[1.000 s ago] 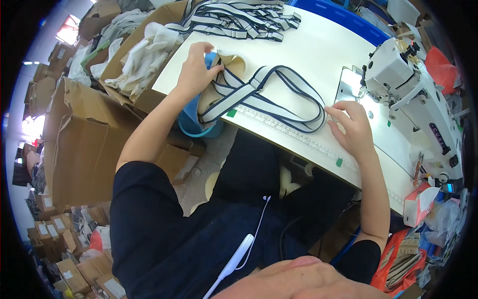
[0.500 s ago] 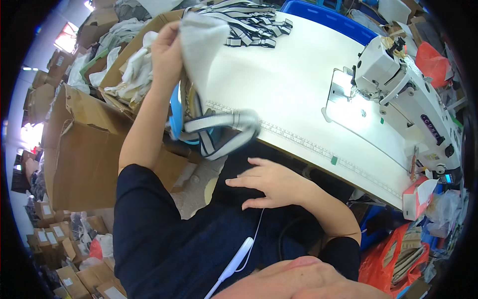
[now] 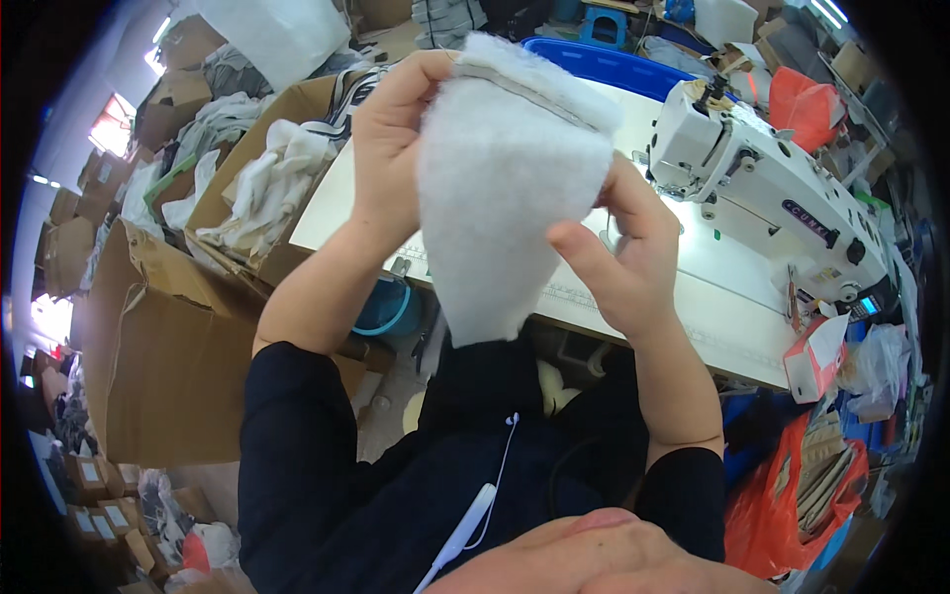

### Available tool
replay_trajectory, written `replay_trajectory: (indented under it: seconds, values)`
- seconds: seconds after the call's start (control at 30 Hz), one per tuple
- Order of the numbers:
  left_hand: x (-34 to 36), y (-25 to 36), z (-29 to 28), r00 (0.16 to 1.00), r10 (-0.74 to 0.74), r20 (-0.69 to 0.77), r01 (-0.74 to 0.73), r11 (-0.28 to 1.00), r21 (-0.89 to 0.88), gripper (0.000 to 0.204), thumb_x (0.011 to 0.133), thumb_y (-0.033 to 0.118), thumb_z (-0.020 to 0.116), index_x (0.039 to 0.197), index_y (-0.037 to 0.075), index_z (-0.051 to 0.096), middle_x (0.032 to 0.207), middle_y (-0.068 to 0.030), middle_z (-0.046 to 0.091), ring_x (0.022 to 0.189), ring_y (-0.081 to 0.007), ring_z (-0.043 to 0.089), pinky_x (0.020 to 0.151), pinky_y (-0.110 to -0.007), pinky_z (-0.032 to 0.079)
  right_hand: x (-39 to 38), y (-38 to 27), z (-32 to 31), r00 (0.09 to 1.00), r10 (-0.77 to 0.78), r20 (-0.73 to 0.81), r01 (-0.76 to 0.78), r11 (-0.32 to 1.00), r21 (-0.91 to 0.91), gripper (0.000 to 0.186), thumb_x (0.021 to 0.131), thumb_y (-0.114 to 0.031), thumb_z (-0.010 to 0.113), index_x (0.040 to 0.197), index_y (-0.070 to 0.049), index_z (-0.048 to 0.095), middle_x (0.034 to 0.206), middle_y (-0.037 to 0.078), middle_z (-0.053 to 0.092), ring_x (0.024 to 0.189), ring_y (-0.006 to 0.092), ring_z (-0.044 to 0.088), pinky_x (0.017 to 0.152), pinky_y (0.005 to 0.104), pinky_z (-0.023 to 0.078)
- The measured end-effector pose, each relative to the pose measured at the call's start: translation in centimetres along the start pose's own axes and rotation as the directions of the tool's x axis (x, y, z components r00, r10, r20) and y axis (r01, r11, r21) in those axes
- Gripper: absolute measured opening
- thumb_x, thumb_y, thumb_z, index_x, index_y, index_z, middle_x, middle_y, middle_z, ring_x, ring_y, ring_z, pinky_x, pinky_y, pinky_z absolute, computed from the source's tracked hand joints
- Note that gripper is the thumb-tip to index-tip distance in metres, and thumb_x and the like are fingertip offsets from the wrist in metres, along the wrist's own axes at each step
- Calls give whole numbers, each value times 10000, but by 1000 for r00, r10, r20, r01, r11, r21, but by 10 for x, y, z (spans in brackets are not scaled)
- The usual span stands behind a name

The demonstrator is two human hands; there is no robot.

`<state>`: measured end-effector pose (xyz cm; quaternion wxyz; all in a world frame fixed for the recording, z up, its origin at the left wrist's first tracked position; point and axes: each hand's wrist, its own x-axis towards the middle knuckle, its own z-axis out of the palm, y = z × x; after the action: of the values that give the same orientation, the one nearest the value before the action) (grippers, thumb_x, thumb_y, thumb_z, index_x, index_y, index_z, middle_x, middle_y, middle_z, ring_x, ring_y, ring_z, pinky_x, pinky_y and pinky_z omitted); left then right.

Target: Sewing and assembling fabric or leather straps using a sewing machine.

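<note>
A white fuzzy fabric piece (image 3: pixel 515 188) hangs raised in front of me, wide at the top and narrowing to a blunt lower end. A greyish seam-like line crosses it near its upper edge. My left hand (image 3: pixel 398 144) grips its upper left edge, the fingertips partly hidden by the cloth. At the right edge, my right hand (image 3: pixel 638 252) holds it with fingers curled behind and the thumb in front. The fabric covers much of the table and whatever lies behind it.
A white sewing machine (image 3: pixel 782 183) stands on the white table (image 3: pixel 717 342) to the right. At left are an open cardboard box (image 3: pixel 213 223) of white cloth and a larger brown carton (image 3: pixel 178 366). A blue bin (image 3: pixel 609 69) sits beyond the table; a light-blue bucket (image 3: pixel 391 309) is below its edge.
The fabric piece has come from the upper left to the middle, turned to face me. My right hand has risen from my lap and taken hold of it. The striped strap below it has gone from sight.
</note>
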<state>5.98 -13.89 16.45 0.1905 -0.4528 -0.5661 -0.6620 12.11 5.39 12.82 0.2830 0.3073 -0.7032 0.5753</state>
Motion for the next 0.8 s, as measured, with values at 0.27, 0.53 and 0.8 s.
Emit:
replay_trajectory:
  seconds: [0.27,0.53,0.8]
  values:
    - [-13,-23,34,997,-22,-80,31,994,108,139,934,-5,552,1065,-14,594,985,-43,641,876,-82,572,804,-226,466,-17,-2,-14,990,116,-75,-127,978,-165,330,773,-230,810,930,-5,626,810,29,617,749,107,567,690,249,465]
    - [-35,-46,51,973,-212,-87,221,970,106,120,921,30,552,1029,14,601,901,-34,624,819,-86,562,731,-240,458,-38,-2,-26,861,506,39,-491,811,316,223,913,-132,659,1055,39,675,867,35,682,747,57,569,667,223,456]
    - [-44,-55,53,880,-452,144,460,887,-29,330,866,-12,603,1188,48,560,1047,-54,626,967,-126,591,849,-266,488,-46,13,-34,828,547,124,-445,507,738,289,973,-178,576,1195,6,589,1062,80,659,972,120,614,862,278,487]
